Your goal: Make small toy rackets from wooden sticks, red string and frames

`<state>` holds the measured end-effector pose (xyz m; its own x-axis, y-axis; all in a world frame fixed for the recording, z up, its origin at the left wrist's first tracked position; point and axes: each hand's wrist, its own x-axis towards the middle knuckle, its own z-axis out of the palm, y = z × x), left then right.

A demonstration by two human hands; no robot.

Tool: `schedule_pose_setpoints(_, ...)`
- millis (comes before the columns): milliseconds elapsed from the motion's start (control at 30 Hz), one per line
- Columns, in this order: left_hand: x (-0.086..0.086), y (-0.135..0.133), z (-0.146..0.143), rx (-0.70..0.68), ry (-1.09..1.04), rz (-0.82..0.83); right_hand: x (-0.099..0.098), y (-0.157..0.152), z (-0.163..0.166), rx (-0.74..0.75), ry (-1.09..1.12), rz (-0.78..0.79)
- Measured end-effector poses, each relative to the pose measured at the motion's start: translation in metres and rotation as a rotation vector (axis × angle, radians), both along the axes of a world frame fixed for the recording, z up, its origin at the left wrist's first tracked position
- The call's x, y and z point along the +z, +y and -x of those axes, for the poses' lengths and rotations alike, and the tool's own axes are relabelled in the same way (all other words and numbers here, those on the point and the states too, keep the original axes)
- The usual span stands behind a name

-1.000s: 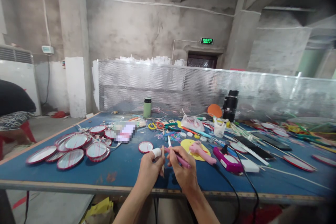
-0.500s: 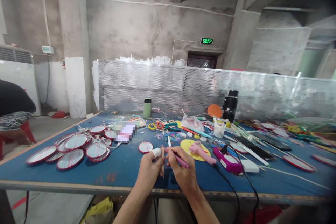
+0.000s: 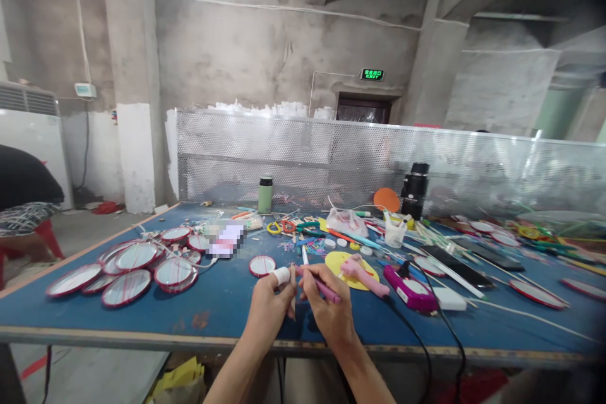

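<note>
"What's that at the far left of the table [image 3: 213, 322]?"

"A heap of red-rimmed discs [image 3: 127, 287], overlapping, perhaps set off there to leave elbow room. Then a phone [image 3: 222, 243] with a cable in it, and one lone disc [image 3: 262, 266] just beyond the left hand [image 3: 269, 303]."

"What's that hand got?"

"A flat wooden stick [image 3: 293, 297], pinched between thumb and fingers, so they're narrow. It's between the two hands, near the front edge, probably gripped like that to steady it for the pink pen [image 3: 329, 292]. The thumb wears a white wrap [image 3: 282, 275]. The forearm slants in from below, knuckles leaning inward."

"And the right hand [image 3: 334, 312]?"

"Fingers bent around the pen, I'd say for fine control. Its back end slopes down to the right, its front end is by the stick. Whether they touch, I can't tell. That forearm slants in too, mirroring the left."

"Further right?"

"A yellow disc [image 3: 334, 261] with a pink glue gun [image 3: 363, 276] lying across it, maybe to catch drips, then a purple box [image 3: 411, 290]."
</note>
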<state>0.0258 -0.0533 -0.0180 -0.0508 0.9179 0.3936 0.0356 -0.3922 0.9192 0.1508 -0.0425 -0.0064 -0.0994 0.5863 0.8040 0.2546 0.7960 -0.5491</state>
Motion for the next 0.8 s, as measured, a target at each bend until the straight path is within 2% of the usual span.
schedule_pose_setpoints(800, -0.0017, 0.0009, 0.001, 0.008, 0.013, -0.001, -0.0014, 0.0002, 0.0007, -0.01, 0.015, -0.003)
